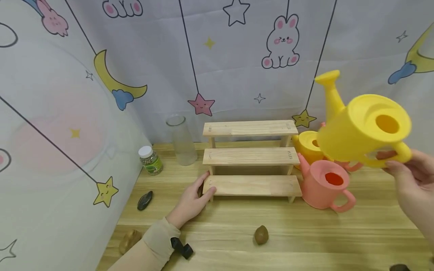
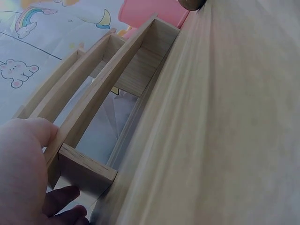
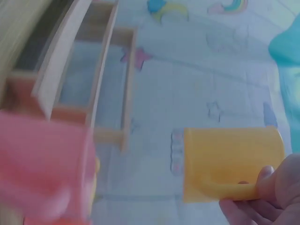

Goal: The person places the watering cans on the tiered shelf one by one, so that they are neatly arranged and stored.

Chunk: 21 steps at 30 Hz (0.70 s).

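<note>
My right hand point(image 1: 415, 180) pinches the handle of a yellow watering can point(image 1: 364, 131), holding it in the air, tilted, with its spout up to the left. The right wrist view shows the thumb and fingers round the handle of this yellow can point(image 3: 234, 154). At the left end of a three-step wooden shelf point(image 1: 251, 184), my left hand point(image 1: 191, 201) grips the lowest step, thumb on top and fingers at its side; the left wrist view shows this hand point(image 2: 28, 164) too. A pink watering can point(image 1: 325, 188) stands beside the shelf's right end.
Behind the pink can stands another yellow watering can point(image 1: 308, 145), with more pink partly hidden there. Left of the shelf are a glass vase point(image 1: 184, 145), a white-lidded jar point(image 1: 150, 162) and a dark stone point(image 1: 145, 200). A brown stone point(image 1: 261, 235) lies in front.
</note>
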Available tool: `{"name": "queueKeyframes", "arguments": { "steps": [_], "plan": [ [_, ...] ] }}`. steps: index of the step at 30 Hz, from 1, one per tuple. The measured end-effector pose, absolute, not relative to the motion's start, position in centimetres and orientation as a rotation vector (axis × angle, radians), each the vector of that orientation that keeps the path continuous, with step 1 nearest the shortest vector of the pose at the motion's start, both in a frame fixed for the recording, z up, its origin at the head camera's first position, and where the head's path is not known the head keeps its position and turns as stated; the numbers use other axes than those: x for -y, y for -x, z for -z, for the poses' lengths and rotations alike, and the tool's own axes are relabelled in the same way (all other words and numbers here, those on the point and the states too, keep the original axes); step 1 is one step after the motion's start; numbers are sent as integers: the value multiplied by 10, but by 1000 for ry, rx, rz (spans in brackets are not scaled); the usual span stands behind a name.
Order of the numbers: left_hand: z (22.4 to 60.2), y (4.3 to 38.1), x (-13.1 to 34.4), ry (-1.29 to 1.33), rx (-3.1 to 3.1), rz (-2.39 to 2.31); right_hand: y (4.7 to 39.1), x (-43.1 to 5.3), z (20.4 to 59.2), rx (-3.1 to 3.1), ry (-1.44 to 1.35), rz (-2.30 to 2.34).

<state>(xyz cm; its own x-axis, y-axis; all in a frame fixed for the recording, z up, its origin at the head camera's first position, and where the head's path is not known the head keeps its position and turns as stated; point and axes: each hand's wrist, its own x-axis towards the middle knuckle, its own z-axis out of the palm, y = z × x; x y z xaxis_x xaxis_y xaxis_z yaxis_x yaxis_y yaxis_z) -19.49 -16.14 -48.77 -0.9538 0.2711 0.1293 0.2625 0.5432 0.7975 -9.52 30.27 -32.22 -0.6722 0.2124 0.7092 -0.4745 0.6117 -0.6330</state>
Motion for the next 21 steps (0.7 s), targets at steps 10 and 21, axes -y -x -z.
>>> {"name": "queueKeyframes", "arguments": {
  "steps": [10,21],
  "plan": [
    [488,196,163,-485,-2746,-1423,157,-215,291,2277,-164,-1021],
    [489,196,164,-486,-2744,-1402,225,-153,287,2471,-224,-1096]
  ]
}}
